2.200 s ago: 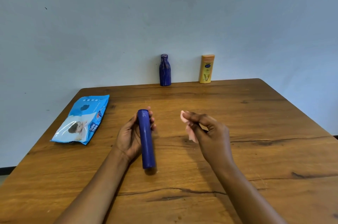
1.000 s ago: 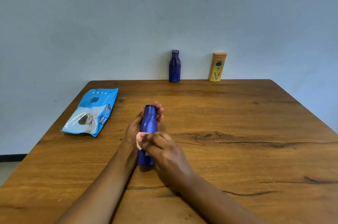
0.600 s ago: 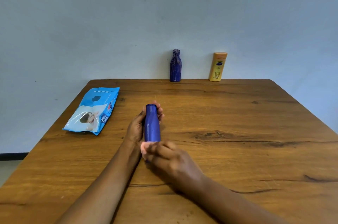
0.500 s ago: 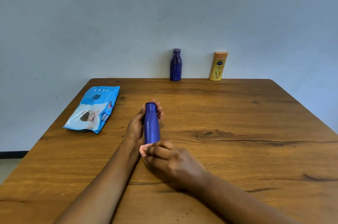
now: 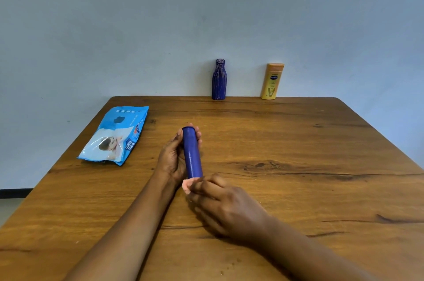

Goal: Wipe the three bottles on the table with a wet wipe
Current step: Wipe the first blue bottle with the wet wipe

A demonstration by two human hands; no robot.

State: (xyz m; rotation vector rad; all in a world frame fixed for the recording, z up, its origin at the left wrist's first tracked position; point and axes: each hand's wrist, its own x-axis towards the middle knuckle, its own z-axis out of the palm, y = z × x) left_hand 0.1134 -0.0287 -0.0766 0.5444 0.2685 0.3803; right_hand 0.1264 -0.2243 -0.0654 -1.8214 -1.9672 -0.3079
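Head view. Left hand [image 5: 172, 158] curled around a blue bottle [image 5: 192, 152], palm under it, fingertips showing past its far end on the right side. Bottle held lying, long axis away from the body, just above the table [image 5: 286, 143] or on it; cannot tell which. Right hand [image 5: 226, 205] at the near end of the bottle, fingers bent and pressed together around a pink wipe [image 5: 188, 184], only a small fold of it visible at the fingertips. Wipe touching the near end of the bottle; that end hidden by the right hand.

Far beyond both hands, at the back edge of the table near the wall [image 5: 160, 28]: dark bottle [image 5: 219, 80] upright, almost straight ahead of the left hand's fingertips. Yellow bottle [image 5: 271, 81] upright, to the right of it, apart from it, cap on top.

To the left of the left hand, well apart: blue pack [image 5: 115, 135] lying flat, near the left table edge, printed side up, top end toward the wall.
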